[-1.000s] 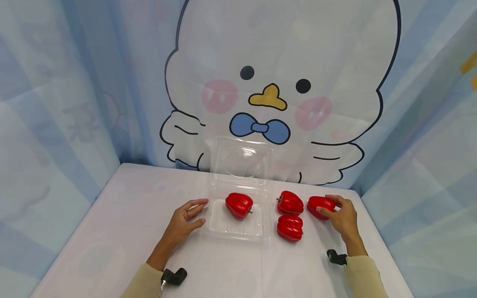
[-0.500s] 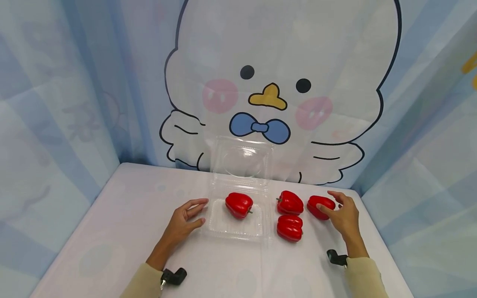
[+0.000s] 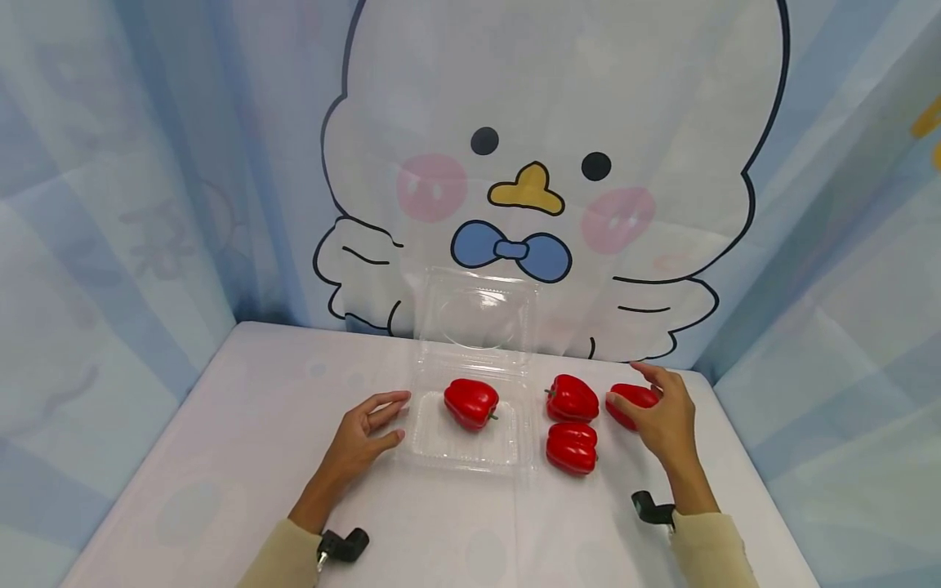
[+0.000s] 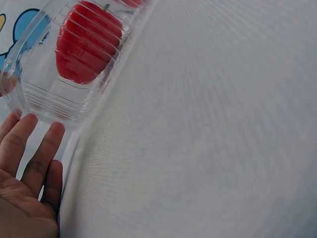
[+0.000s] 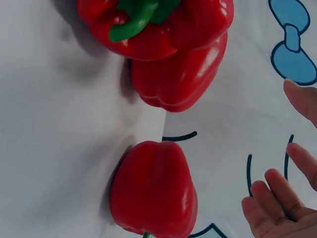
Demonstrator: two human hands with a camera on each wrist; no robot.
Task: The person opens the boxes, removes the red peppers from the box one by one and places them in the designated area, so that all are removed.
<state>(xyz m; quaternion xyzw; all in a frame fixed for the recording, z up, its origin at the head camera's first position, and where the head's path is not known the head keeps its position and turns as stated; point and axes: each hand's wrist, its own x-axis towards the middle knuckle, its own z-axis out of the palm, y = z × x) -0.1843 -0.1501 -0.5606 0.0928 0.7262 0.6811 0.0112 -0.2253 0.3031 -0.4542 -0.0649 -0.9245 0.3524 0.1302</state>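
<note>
My left hand (image 3: pixel 359 437) reaches to the left side of a clear plastic clamshell container (image 3: pixel 463 469). In the left wrist view its fingertips are right at the container's end wall (image 4: pixel 54 101), fingers extended and loosely spread. A red bell pepper (image 3: pixel 470 404) lies inside the container, whose lid (image 3: pixel 478 314) stands raised at the back. At the right, my right hand (image 3: pixel 671 416) hovers by another red bell pepper (image 3: pixel 623 402), partly hiding it. The right wrist view shows a gap between the spread fingers (image 5: pixel 270 201) and that pepper (image 5: pixel 153 191).
Two more red bell peppers, a rear one (image 3: pixel 572 398) and a front one (image 3: pixel 572 447), sit close together between the container and the right hand. A white cloth covers the table (image 3: pixel 426 531). Behind hangs a curtain (image 3: pixel 412 98) with a cartoon bird.
The right hand's fingers have come off the rightmost bell pepper and spread, and the hand has shifted up and slightly left over it. The left hand and the container have stayed put.
</note>
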